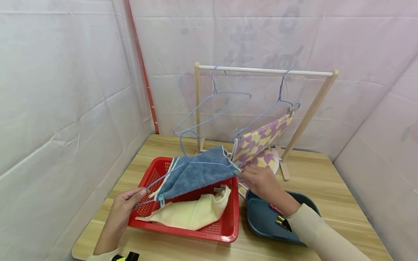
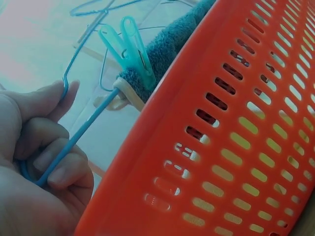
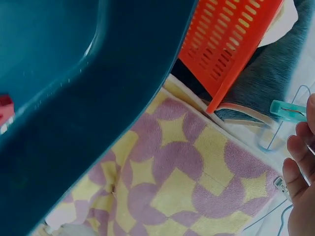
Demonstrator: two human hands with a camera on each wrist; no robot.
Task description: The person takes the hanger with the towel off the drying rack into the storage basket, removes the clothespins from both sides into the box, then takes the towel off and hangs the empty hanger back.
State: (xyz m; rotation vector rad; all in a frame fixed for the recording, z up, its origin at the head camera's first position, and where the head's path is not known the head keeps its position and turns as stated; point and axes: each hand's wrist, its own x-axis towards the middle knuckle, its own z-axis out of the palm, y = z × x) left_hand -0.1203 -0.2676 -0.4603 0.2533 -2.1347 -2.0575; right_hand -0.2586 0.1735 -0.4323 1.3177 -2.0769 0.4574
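My left hand (image 1: 125,203) grips the left corner of a blue wire hanger (image 2: 81,132), held over the red basket. A blue towel (image 1: 202,168) hangs from its lower bar. A teal clothespin (image 2: 129,51) clips the towel's left end. My right hand (image 1: 259,181) is at the hanger's right end, its thumb and fingers pinching a second teal clothespin (image 3: 289,111) at the towel's other corner. The fingertips there are partly cut off in the right wrist view. Beneath the towel, a pale yellow cloth (image 1: 196,212) lies in the red basket (image 1: 225,237).
Behind stands a drying rack (image 1: 261,70) with an unloaded blue hanger (image 1: 213,93) and another hanger bearing a purple-and-yellow towel (image 1: 261,141). A dark blue tub (image 1: 261,221) with a few clothespins (image 1: 283,223) sits right of the basket, below my right forearm.
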